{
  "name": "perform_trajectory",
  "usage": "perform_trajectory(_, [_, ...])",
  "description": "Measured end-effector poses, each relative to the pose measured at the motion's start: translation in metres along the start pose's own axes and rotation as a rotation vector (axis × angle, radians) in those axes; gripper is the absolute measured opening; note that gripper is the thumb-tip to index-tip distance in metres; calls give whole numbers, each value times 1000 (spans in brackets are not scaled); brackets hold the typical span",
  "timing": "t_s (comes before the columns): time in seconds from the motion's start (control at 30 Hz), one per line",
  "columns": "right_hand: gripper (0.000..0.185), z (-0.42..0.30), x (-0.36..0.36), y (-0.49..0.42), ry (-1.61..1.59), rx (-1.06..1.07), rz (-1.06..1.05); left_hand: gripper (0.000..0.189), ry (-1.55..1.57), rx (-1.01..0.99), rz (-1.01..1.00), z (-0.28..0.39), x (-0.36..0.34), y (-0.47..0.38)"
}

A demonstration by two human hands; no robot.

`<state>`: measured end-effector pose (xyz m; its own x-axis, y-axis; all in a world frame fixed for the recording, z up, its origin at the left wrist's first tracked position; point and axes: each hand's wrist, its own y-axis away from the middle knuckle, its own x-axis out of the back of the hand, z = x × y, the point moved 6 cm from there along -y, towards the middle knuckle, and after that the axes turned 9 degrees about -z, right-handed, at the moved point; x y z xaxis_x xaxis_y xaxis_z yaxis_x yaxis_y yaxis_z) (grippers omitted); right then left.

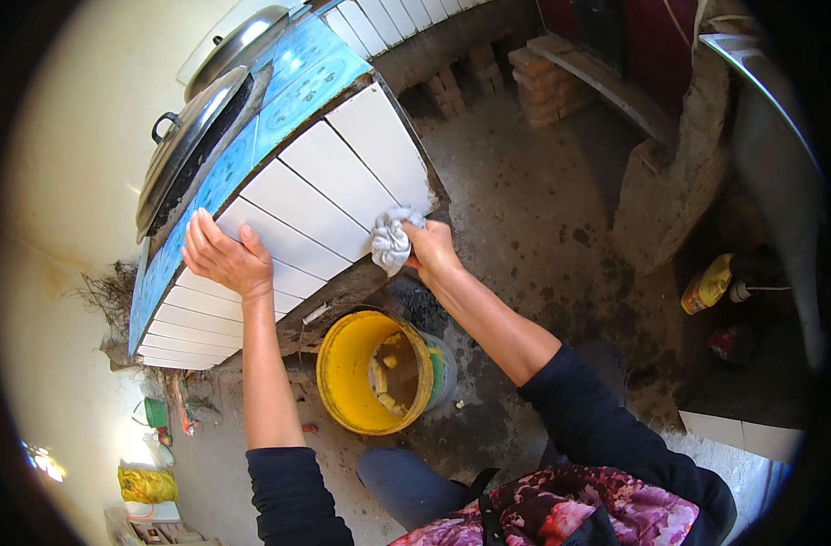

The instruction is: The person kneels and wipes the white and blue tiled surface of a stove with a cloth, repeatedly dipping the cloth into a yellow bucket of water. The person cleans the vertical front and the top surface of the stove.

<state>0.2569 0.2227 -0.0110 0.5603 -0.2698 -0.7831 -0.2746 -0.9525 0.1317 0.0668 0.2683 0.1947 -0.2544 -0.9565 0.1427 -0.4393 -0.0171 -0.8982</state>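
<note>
My right hand (432, 249) grips a bunched grey-white cloth (391, 240) against the lower edge of the white tiled front (326, 184) of a masonry stove. Resting on the stove's upper edge is my left hand (230, 254), which holds nothing, its thumb apart from the fingers. Blue patterned tiles (306, 89) cover the stove top. Set into that top are a large metal lid (193, 147) with a dark handle and a second metal lid (234, 48) farther along.
Below my hands stands a yellow-lined bucket (340, 372) with murky liquid and yellow pieces inside. Stacked bricks (548, 85) and a wooden board (599, 85) are at the back. A yellow bottle (707, 283) lies at right. A yellow bag (148, 484) sits at lower left.
</note>
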Motion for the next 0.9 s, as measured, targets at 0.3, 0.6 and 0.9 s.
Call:
perform_trajectory(0.3, [16,-11,-8,2,-76,0,12,57,-13,3,-6,-1,-3,0])
perform_trajectory(0.6, [14,8,34,-6,-113,-41,169,57,-4,-2,-12,1,-1,-1])
perform_trajectory(0.9, [28,15,28,18,-55,-217,-201,57,22,18,-13,1,-2,-1])
